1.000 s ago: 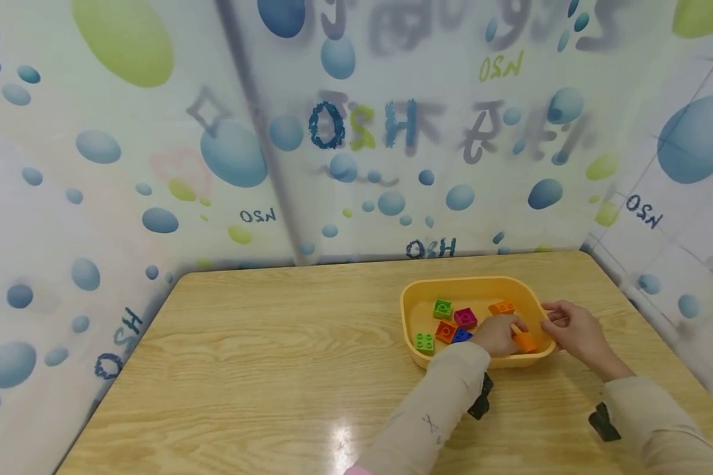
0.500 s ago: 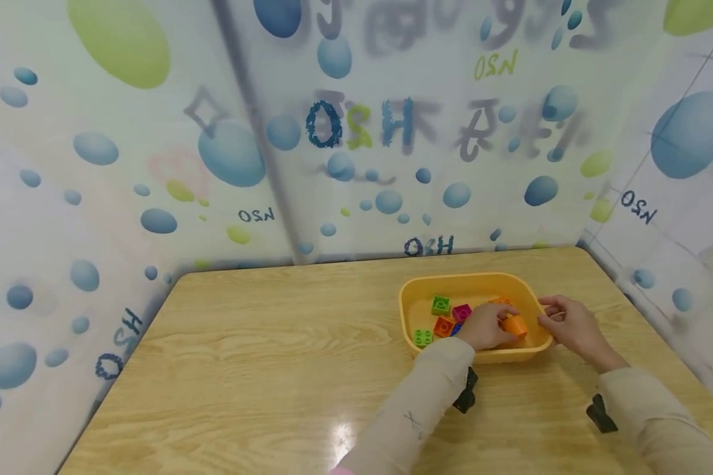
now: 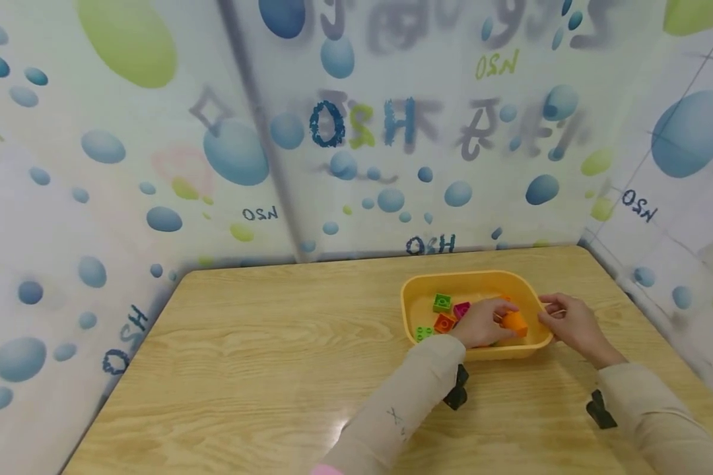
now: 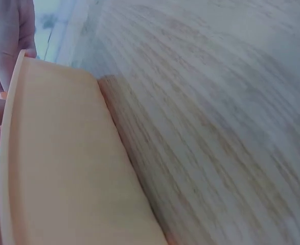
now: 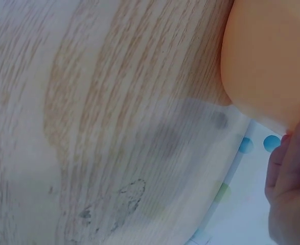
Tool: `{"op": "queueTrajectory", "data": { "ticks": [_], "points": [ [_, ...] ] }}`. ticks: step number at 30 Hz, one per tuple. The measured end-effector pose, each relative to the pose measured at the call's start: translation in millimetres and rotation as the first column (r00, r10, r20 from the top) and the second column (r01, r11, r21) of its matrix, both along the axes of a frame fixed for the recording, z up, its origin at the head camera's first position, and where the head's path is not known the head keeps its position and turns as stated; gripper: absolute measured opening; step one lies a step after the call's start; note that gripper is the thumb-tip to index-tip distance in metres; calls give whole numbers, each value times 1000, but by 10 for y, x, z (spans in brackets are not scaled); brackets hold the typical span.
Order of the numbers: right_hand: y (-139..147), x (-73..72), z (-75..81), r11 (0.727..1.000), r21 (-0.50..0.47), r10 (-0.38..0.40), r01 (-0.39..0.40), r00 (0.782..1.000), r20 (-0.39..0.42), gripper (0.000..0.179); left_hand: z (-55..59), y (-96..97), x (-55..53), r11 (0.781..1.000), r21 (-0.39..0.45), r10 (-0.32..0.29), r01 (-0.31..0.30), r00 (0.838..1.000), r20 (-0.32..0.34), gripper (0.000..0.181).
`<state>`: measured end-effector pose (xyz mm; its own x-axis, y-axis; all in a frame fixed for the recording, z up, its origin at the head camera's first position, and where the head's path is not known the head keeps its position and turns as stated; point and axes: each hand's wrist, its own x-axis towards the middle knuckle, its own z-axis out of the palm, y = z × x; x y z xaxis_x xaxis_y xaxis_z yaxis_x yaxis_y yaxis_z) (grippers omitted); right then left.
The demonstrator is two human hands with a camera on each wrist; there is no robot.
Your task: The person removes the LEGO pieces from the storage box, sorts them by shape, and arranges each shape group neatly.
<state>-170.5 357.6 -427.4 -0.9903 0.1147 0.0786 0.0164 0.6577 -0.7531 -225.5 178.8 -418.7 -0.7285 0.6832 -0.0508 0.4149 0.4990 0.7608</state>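
Two bare hands work at the right end of a wooden table (image 3: 261,343), seen from above through the head camera I watch from afar. On the left hand (image 3: 481,322), thumb and fingers are bent around an orange block (image 3: 515,324), gripping it inside a shallow yellow-orange tray (image 3: 442,279). That hand reaches over the tray's near rim, back of the hand up, fingers pointing right; its forearm, in a pale sleeve (image 3: 386,419), slants up from the bottom edge. Its right hand (image 3: 573,324) partner pinches the tray's right rim between thumb and curled fingers, its forearm slanting in from the lower right.

Left of the orange block, I make out a green block (image 3: 442,303), a magenta block (image 3: 461,310) partly behind the left hand, a red-orange block (image 3: 443,323) and a light green block (image 3: 424,332) in the near left corner. My left wrist view gives mostly the tray's outer side (the fingers show only at the picture's edge, so the grip is hidden there). From the right wrist, I see the right hand's fingers meeting the tray's edge.
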Motion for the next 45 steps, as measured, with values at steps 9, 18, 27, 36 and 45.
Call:
{"op": "queueTrajectory", "data": {
  "ticks": [9,18,27,36,45],
  "points": [
    [8,-12,31,1000,-3,8,-8,1000,5,39,89,-109,-11,998,16,-64,65,996,-64,43],
    [-2,30,1,1000,-9,22,-22,1000,22,40,182,-285,81,990,3,-137,138,983,-122,46],
    [-14,41,10,1000,0,11,-11,1000,16,39,296,-335,232,983,-38,-186,182,953,-239,43],
    [-35,32,-16,999,-27,23,-23,1000,-13,38,304,-404,326,961,-37,-278,276,943,-186,41],
    [-7,42,-11,1000,-13,9,-9,1000,-11,39,220,-385,467,939,-92,-342,331,924,-171,44]
  ]
}}
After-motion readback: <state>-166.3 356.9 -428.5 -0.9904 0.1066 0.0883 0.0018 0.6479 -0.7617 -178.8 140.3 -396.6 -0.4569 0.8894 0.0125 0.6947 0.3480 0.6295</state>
